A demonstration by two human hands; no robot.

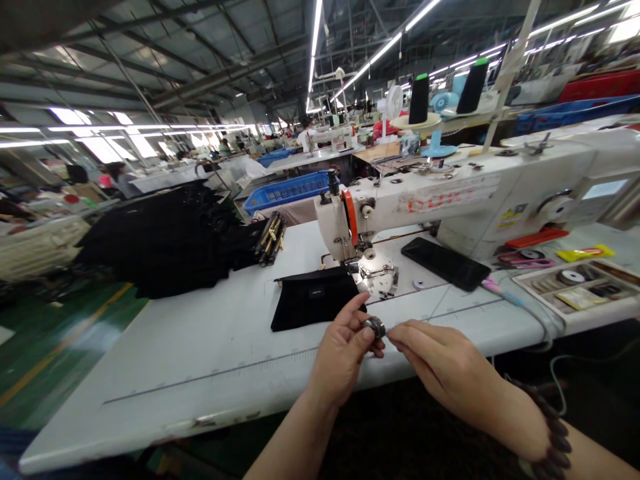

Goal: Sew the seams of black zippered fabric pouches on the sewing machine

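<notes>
A pile of black cloth (165, 243) lay on the left of the white table (200, 353), with a bundle of dark strips (271, 239) with gold-coloured parts at its right edge. Nearer the middle lay a flat black fabric piece (313, 300) with a small label, its right end close to the sewing machine's needle area. In front of it, the person's left hand (340, 353) gripped a small round metal bobbin case (375, 327) between thumb and fingers, above the table's front edge. The sewing machine (450, 193) stood behind. The right hand (450, 360) had its fingertips drawn together just beside the case; whether they pinched anything could not be told. A black phone (445, 263) lay beyond that hand, and a compartmented tray (545, 293) sat farther right
</notes>
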